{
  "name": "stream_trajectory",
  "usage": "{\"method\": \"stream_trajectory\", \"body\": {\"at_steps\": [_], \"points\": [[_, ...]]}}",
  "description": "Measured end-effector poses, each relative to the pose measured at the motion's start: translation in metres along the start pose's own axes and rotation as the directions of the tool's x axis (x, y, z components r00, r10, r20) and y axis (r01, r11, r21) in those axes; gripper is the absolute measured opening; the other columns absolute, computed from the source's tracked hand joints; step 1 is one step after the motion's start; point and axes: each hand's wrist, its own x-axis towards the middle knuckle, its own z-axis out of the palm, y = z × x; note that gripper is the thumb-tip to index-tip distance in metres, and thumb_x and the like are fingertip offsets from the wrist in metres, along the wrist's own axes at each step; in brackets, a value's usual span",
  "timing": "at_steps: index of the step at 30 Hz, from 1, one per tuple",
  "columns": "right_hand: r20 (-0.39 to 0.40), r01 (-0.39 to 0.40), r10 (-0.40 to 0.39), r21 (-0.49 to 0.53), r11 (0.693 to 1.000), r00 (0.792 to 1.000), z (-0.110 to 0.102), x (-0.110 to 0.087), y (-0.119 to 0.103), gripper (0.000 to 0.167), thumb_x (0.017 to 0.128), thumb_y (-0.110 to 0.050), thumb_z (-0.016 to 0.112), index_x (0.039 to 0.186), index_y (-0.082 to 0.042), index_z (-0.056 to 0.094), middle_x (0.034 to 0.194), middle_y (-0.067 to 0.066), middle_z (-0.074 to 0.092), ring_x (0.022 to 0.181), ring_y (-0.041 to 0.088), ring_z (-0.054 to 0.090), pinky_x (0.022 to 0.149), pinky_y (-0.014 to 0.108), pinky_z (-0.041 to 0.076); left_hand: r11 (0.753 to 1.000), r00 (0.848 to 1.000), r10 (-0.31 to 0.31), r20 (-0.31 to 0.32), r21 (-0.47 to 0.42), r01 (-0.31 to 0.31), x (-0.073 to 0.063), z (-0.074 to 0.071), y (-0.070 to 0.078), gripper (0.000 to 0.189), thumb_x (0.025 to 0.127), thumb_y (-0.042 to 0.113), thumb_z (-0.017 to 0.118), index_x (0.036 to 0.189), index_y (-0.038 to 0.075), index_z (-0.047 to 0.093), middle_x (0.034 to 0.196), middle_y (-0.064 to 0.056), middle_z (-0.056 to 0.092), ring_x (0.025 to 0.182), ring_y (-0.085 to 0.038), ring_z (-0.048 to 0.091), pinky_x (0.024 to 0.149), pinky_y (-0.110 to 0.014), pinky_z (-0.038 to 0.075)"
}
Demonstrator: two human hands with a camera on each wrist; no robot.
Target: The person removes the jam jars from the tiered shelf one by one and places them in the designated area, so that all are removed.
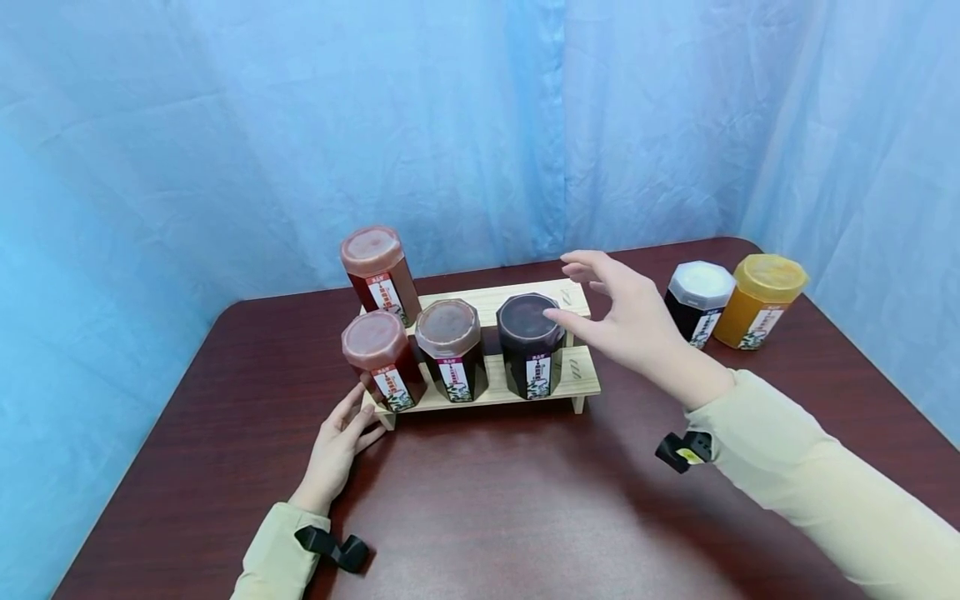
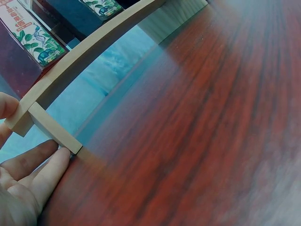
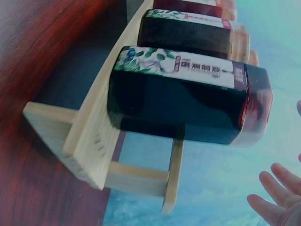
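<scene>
A two-tier wooden rack [image 1: 577, 373] stands on the table. Three octagonal jars line its lower step: a red one [image 1: 375, 342], a dark brown one [image 1: 450, 329] and a near-black one [image 1: 528, 321]. Another red jar [image 1: 375, 254] is on the upper step at the left. My left hand [image 1: 335, 450] holds the rack's lower left end, thumb at the board and fingers [image 2: 54, 172] against the leg. Over the rack's right end hovers my right hand [image 1: 633, 321], thumb and fingers spread and holding nothing. In the right wrist view its fingers [image 3: 268, 202] are apart from the near-black jar [image 3: 178, 99].
On the table to the right stand a dark jar with a white lid [image 1: 701, 287] and a yellow-orange jar [image 1: 765, 292], side by side. Blue curtains [image 1: 450, 125] hang behind the dark reddish wood table [image 1: 487, 517].
</scene>
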Motion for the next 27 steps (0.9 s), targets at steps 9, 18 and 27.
{"method": "stream_trajectory", "body": {"at_steps": [9,18,27], "points": [[0.061,0.026,-0.025,-0.004,1.000,0.998,0.012,0.017,-0.028,0.058,0.078,-0.024,0.078,0.128,-0.006,0.054,0.121,0.010,0.060,0.112,0.023,0.057,0.097,0.041,0.045,1.000,1.000,-0.007,-0.015,0.003,0.007,-0.001,0.001,-0.001,0.054,0.100,0.010,0.044,0.149,0.001,0.022,0.126,-0.018,0.048,0.093,-0.001,0.062,0.081,-0.022,0.054],[0.114,0.082,-0.085,0.023,0.996,0.990,0.029,0.032,-0.059,0.066,0.078,-0.030,0.078,0.133,-0.008,0.050,0.129,0.008,0.054,0.117,0.021,0.051,0.099,0.037,0.043,1.000,1.000,-0.009,-0.011,0.000,0.009,0.000,0.000,0.001,0.054,0.100,0.010,0.045,0.149,0.002,0.023,0.123,-0.015,0.050,0.093,-0.002,0.062,0.081,-0.022,0.054],[0.229,-0.009,-0.009,0.077,0.997,0.973,0.051,0.055,-0.079,0.075,0.078,-0.040,0.075,0.140,-0.014,0.042,0.140,0.003,0.045,0.122,0.017,0.046,0.102,0.036,0.041,1.000,1.000,-0.010,-0.002,-0.001,0.010,0.001,-0.001,0.000,0.054,0.100,0.010,0.045,0.149,0.002,0.023,0.119,-0.008,0.052,0.093,-0.002,0.062,0.081,-0.022,0.054]]}}
